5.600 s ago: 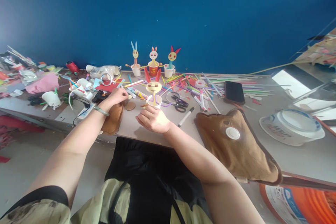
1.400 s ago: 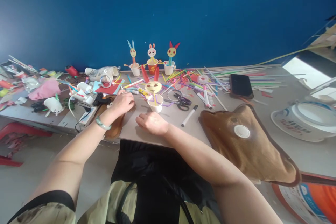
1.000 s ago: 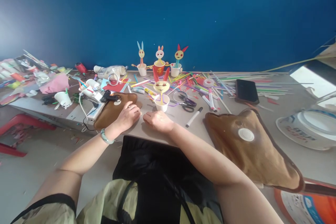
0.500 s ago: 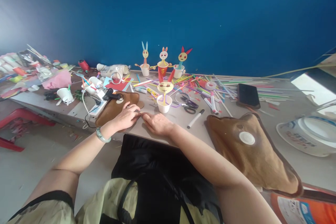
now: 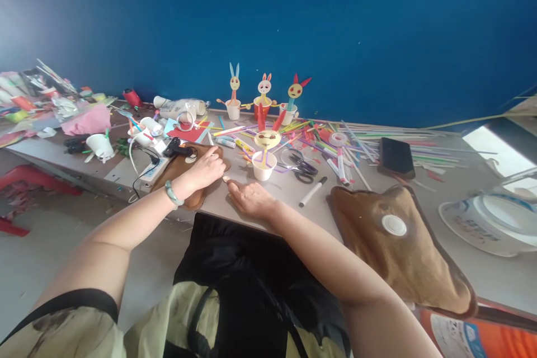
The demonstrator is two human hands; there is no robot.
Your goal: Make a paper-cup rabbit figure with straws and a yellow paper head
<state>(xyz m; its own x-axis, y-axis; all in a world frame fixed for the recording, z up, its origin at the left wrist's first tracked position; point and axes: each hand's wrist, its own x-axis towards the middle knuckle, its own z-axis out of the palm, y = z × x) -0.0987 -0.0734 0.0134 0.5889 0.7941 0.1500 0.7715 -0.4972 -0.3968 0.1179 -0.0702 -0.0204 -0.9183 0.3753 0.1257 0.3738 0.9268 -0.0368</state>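
Observation:
My left hand (image 5: 206, 169) lies curled on a small brown pouch (image 5: 178, 173) near the table's front edge; what its closed fingers hold, if anything, is hidden. My right hand (image 5: 251, 199) lies flat on the grey table (image 5: 277, 201), fingers stretched out, the forefinger tip touching a small pale scrap (image 5: 226, 179). Just beyond both hands stands a white paper cup (image 5: 264, 166) with a yellow rabbit face (image 5: 267, 139) and red ears on a stick.
Three finished rabbit cups (image 5: 264, 102) stand at the blue wall. Scissors (image 5: 301, 165), a black marker (image 5: 312, 192), tape roll (image 5: 338, 138), several coloured straws and a phone (image 5: 396, 156) lie right of the cup. A large brown pouch (image 5: 403, 257) and white bowl (image 5: 490, 225) fill the right.
My left hand drew back from the right hand's fingertip and curled up on the small brown pouch. My right hand stayed flat on the table. The view shifted a little.

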